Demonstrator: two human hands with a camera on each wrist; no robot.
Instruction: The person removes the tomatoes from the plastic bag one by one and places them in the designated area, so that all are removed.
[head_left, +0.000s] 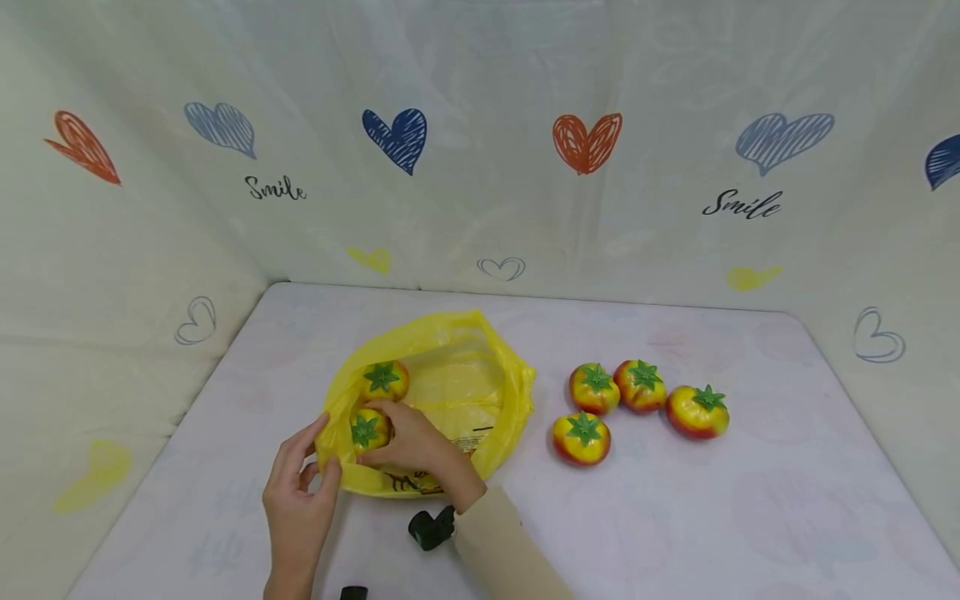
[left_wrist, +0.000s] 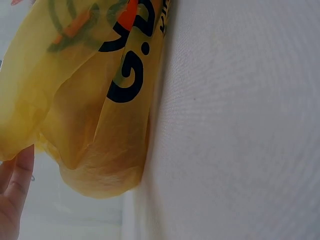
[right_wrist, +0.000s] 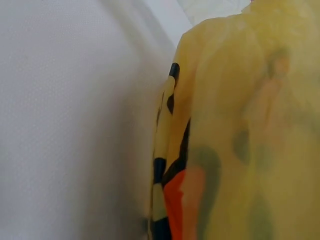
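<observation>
A yellow plastic bag (head_left: pixel 517 392) lies with its mouth spread wide in the head view. My left hand (head_left: pixel 300 492) pinches the bag's left rim between thumb and fingers. Reaching inside over the near rim, my right hand (head_left: pixel 420 442) has its thumb and fingers around a yellow-and-red toy tomato (head_left: pixel 365 428) with a green star-shaped top. Just behind that one, a second toy tomato (head_left: pixel 383 380) sits against the bag's left wall. Dark lettering marks the bag's side (left_wrist: pixel 100 125) in the left wrist view. In the right wrist view the bag's wall (right_wrist: pixel 230 100) covers most of the hand.
To the right of the bag, several more toy tomatoes (head_left: pixel 582 438) stand on the white table (head_left: pixel 675 517), three of them in a row behind. A cloth backdrop (head_left: pixel 480 208) with printed hearts rises behind the table. Black wrist gear (head_left: pixel 431 530) shows at my right wrist.
</observation>
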